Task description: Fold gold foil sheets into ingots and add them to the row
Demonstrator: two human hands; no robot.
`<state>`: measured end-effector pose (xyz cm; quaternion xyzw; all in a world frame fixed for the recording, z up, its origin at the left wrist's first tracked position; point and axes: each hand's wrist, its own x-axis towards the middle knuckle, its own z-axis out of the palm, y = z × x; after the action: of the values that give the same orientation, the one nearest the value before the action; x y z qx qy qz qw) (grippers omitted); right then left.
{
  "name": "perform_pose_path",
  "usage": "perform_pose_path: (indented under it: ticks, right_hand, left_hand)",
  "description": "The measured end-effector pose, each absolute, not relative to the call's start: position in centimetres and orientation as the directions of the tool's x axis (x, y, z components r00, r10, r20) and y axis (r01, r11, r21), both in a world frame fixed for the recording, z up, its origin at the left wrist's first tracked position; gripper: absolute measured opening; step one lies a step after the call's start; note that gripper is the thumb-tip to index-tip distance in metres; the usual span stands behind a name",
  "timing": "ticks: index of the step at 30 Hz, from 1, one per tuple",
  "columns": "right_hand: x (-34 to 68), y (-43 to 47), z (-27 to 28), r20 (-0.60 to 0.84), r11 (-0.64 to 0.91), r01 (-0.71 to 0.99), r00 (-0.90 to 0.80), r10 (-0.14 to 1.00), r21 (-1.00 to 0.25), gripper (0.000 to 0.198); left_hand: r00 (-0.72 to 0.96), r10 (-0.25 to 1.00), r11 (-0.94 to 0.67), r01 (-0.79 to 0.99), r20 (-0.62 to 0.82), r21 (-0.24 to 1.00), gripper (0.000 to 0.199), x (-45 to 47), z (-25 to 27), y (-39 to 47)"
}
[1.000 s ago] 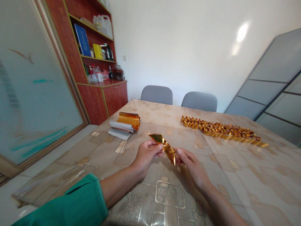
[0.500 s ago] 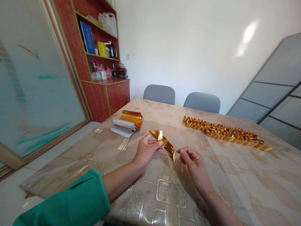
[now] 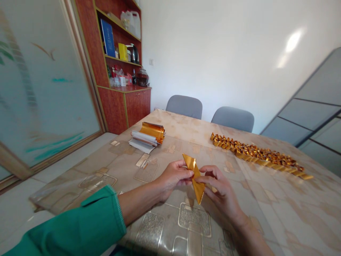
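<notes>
The surface (image 3: 279,206) spreads under everything in reach, wearing a patterned cover. Beyond its left far corner stands the cabinet (image 3: 112,106): whitish jugs (image 3: 130,23) on the upper shelf, a kettle (image 3: 134,53) on the one below, and lowest, on the ledge, a jar (image 3: 143,77) with something dark inside, too small to identify. Folded gold pieces (image 3: 255,153) lie packed in a long band on the right of the surface, well apart from the hands. Curled sheets (image 3: 150,133), gold and whitish, lie beyond the left hand. Both hands are nearly closed, the left hand (image 3: 170,177) pinching the strip (image 3: 196,174) from one side between thumb and fingers, the right hand (image 3: 221,186) gripping its other edge. The gold strip lies between them, slanted, its lower point toward the person.
</notes>
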<state>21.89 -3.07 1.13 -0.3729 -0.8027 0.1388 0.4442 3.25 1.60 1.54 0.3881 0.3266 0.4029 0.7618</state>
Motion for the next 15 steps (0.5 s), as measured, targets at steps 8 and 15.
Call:
perform_pose_path:
  ticks: [8,15]
  right_hand:
    - [23.4,-2.6,1.7,0.640,0.753,0.579,-0.457,0.618,-0.314,0.029]
    - [23.7,-3.0,2.1,0.543,0.746,0.654,-0.585,0.603,-0.123,0.034]
  left_hand:
    - [0.384,0.902,0.345,-0.370,-0.197,0.862,0.033,3.3,1.3,1.8]
    - [0.414,0.875,0.396,-0.320,-0.249,0.861,0.013,3.2,1.1,2.0]
